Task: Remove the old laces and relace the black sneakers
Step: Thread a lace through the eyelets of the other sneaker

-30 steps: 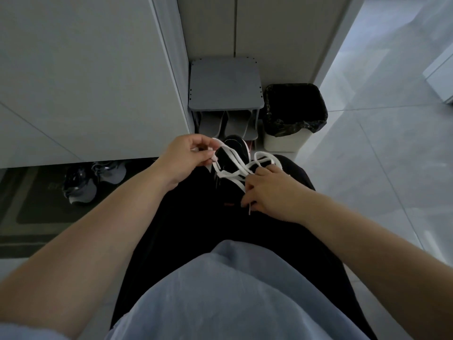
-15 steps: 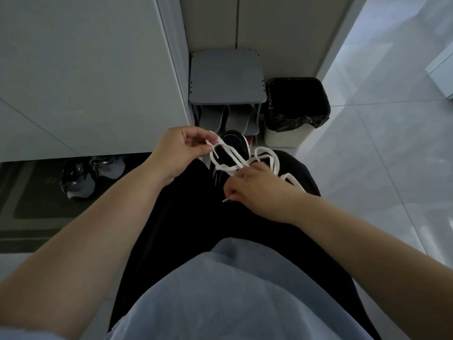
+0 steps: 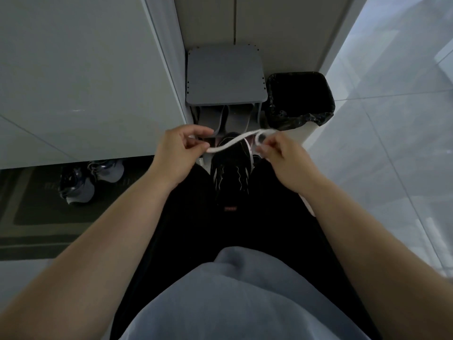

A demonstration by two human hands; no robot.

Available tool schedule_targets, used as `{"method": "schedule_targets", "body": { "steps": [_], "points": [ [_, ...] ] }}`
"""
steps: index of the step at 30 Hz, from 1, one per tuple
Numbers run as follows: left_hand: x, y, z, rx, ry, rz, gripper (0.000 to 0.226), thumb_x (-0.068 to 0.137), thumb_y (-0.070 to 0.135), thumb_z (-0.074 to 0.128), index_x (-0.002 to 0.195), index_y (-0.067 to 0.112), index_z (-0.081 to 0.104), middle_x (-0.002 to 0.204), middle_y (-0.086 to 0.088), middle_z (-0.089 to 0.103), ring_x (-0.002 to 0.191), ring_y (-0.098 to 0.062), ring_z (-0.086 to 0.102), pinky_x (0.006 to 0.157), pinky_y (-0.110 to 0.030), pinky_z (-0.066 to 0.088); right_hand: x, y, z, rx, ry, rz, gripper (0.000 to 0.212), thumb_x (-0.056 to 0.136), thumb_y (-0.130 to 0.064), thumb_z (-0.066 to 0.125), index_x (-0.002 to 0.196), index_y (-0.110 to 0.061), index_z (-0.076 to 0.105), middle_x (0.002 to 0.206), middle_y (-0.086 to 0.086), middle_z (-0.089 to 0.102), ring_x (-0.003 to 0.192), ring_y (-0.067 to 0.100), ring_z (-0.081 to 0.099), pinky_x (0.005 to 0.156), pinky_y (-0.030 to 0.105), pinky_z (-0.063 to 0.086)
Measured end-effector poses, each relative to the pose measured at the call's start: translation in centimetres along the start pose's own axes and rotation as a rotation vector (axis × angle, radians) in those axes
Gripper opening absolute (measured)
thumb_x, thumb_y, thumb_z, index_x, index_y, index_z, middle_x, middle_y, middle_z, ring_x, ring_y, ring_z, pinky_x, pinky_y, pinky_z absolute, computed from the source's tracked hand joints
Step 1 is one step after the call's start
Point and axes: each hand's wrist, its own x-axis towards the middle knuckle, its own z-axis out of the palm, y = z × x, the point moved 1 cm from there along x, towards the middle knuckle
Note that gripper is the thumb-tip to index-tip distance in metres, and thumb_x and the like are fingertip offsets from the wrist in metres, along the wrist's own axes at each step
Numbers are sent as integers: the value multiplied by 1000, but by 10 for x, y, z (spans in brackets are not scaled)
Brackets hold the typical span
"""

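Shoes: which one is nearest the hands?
The black sneaker on the lap, under the white lace; grey slippers sit in the rack, the other pair on the left mat.

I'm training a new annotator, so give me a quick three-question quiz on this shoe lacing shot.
1. True or false: the white lace is stretched between the left hand and the right hand, with the fingers of each pinching it.
2. What stands just to the picture's right of the grey shoe rack? A: a bin with a black liner. B: a broom. C: a cardboard box.
3. Fill in: the pair of shoes at far left sits on a dark ____.
Key: 1 true; 2 A; 3 mat.
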Motion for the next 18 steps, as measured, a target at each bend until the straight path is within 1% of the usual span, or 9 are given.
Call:
{"method": "schedule_targets", "body": {
  "steps": [3, 6, 8, 9, 10, 12, 15, 17, 18],
  "points": [
    [2, -8, 9, 46, -121, -9, 32, 83, -2, 62, 89, 29, 60, 91, 9, 63, 65, 4, 61, 63, -7, 43, 0, 2, 5, -131, -87, -91, 8, 98, -24, 45, 95, -20, 52, 85, -6, 56, 74, 10, 53, 64, 25, 38],
    [11, -16, 19, 220, -177, 36, 30, 83, 2, 63, 103, 23, 57, 99, 6, 57, 80, -3, 56, 70, -9, 42, -2, 2, 3, -107, -119, -112, 11, 97, -22, 46, 88, -23, 51, 87, -10, 57, 75, 6, 53, 62, 22, 36],
    [24, -22, 27, 344, -214, 73, 36, 82, 8, 66, 114, 20, 56, 111, 1, 53, 95, -9, 52, 82, -19, 42, -5, 2, 0, -16, -134, -103, 10, 96, -22, 47, 88, -22, 52, 99, -8, 62, 87, 7, 59, 70, 25, 46],
    [29, -23, 30, 382, -229, 66, 35, 81, 10, 68, 113, 19, 57, 113, -1, 52, 98, -12, 52, 84, -25, 43, -8, 3, -1, 14, -139, -105, 10, 96, -21, 48, 88, -23, 53, 102, -8, 63, 91, 7, 60, 77, 26, 48],
    [34, -25, 32, 404, -222, 47, 29, 81, 12, 68, 107, 19, 57, 109, -2, 54, 96, -15, 53, 82, -28, 45, -10, 3, -2, 30, -144, -109, 10, 95, -21, 49, 88, -25, 54, 100, -9, 65, 92, 6, 61, 80, 26, 49],
    [42, -26, 32, 442, -187, -15, 19, 82, 14, 67, 92, 18, 52, 97, -2, 56, 86, -18, 55, 76, -29, 44, -13, 4, -3, 43, -144, -113, 13, 94, -21, 52, 85, -31, 54, 89, -12, 67, 86, 2, 62, 81, 24, 49],
    [44, -28, 29, 580, -238, -97, 13, 85, 15, 64, 86, 16, 51, 88, -2, 55, 80, -18, 53, 72, -31, 42, -13, -1, -9, 76, -83, -122, 21, 91, -18, 57, 81, -35, 56, 76, -14, 67, 76, -2, 62, 75, 17, 47],
    [43, -27, 22, 691, -283, -102, 12, 89, 17, 60, 81, 16, 51, 83, -2, 55, 78, -17, 52, 69, -30, 38, -12, -8, -16, 98, -25, -130, 20, 89, -17, 61, 81, -35, 59, 76, -16, 67, 76, -3, 62, 72, 10, 44],
    [42, -25, 19, 668, -285, -103, 14, 91, 18, 56, 79, 16, 48, 80, -2, 56, 74, -17, 53, 67, -28, 38, -11, -12, -19, 80, -9, -138, 17, 88, -17, 62, 82, -33, 63, 78, -16, 68, 77, -2, 62, 71, 7, 43]
  ]
}}
